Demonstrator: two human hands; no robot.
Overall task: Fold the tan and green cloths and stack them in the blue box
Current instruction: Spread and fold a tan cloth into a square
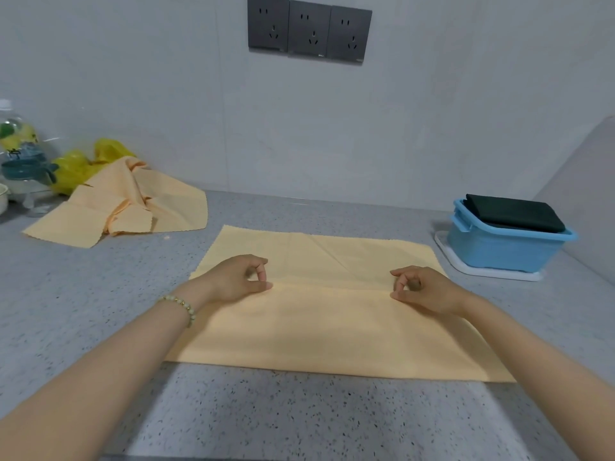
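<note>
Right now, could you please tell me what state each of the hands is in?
Left hand: closed, pinching the folded-over edge of the tan cloth.
Right hand: closed, pinching the same edge of that cloth.

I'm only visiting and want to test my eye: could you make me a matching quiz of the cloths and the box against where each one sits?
Things:
1. flat tan cloth
2. crumpled tan cloth
3. dark green cloth
4. blue box

Places:
A. on a white tray, far right
B. far left, beside a yellow bag
C. folded, lying in the box
D. centre, pinched by the left hand and right hand

Pairs: 1-D, 2-B, 3-C, 4-A
</note>
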